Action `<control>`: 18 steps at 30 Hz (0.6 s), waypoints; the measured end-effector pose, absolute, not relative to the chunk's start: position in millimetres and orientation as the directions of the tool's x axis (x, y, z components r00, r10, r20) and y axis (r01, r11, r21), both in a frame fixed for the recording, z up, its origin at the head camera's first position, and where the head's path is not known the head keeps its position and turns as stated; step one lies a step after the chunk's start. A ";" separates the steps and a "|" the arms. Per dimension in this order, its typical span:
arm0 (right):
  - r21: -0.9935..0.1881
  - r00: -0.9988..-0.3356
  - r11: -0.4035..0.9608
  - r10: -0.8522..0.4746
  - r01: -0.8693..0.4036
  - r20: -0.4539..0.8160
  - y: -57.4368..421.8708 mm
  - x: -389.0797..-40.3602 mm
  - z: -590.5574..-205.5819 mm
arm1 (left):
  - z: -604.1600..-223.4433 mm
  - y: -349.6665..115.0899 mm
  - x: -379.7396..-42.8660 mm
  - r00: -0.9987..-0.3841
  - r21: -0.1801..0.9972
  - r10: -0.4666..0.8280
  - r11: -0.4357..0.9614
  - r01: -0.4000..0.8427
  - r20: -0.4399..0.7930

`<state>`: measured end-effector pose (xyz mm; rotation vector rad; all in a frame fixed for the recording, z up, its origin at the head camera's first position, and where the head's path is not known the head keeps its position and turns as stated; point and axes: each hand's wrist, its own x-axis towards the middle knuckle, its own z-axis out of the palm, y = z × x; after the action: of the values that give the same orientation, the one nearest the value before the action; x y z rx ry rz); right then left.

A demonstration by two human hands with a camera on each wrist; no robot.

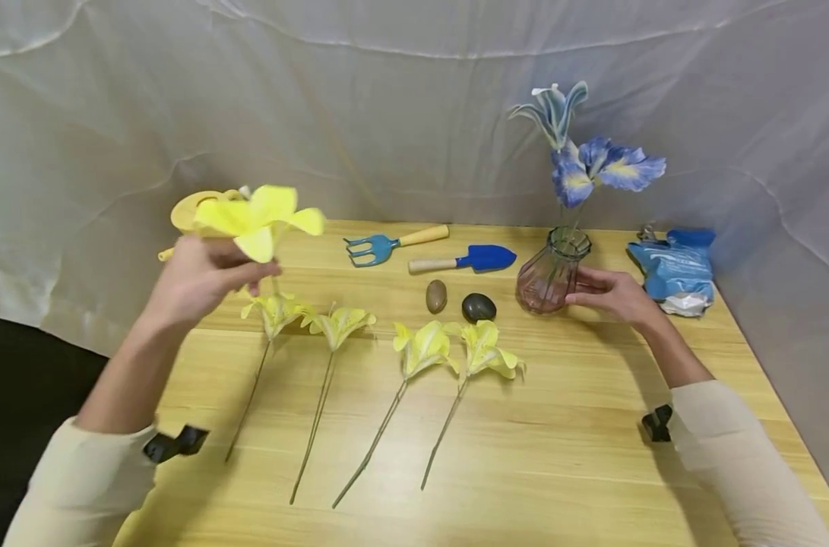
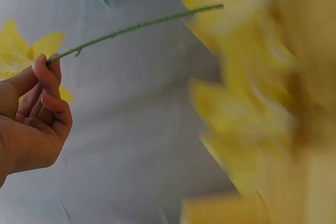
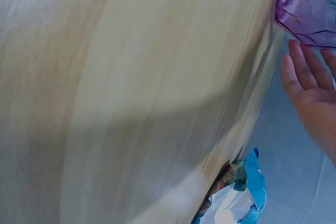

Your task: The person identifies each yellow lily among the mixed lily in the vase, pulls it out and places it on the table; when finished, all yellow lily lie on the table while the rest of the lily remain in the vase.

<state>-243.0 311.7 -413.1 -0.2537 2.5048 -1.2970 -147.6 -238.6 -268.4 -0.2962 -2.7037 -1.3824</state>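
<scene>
My left hand is raised at the left and pinches the green stem of a yellow lily just under its bloom. In the left wrist view the bare stem points away from the fingertips. Several more yellow lilies lie in a row on the table, stems towards me. At the right, my right hand touches the side of a pinkish glass vase with its fingers extended. Standing in that vase are a pale blue lily and a blue-violet iris.
Behind the lilies lie a small blue rake, a blue trowel, a brown stone and a black stone. A blue bag sits right of the vase. My left hand partly covers a yellow object. Grey cloth hangs behind.
</scene>
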 end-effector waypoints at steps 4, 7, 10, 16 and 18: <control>-0.799 -0.935 0.602 -0.287 -0.005 -0.210 316.4 -238.5 -413.0 | -295.8 -286.9 -136.7 -0.999 0.765 0.035 0.643 0.034 0.014; -0.793 -0.938 0.609 -0.278 -0.005 -0.207 320.3 -236.3 -413.2 | -316.0 -316.2 -133.1 -0.994 0.787 0.007 0.612 -0.082 -0.109; -0.799 -0.937 0.601 -0.285 -0.010 -0.202 321.5 -236.9 -414.3 | -335.7 -342.3 -130.7 -0.977 0.834 0.017 0.524 -0.172 -0.212; -0.792 -0.939 0.611 -0.284 -0.020 -0.196 320.8 -237.7 -413.9 | -371.7 -370.4 -126.9 -0.923 0.848 0.028 0.408 -0.340 -0.384; -0.792 -0.940 0.610 -0.281 -0.020 -0.193 320.4 -237.6 -413.4 | -380.6 -372.3 -127.1 -0.913 0.822 0.014 0.441 -0.361 -0.408</control>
<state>-237.6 320.4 -413.4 -0.2441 2.5396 -1.2439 -127.1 -372.3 -380.6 0.3734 -2.9553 -1.8474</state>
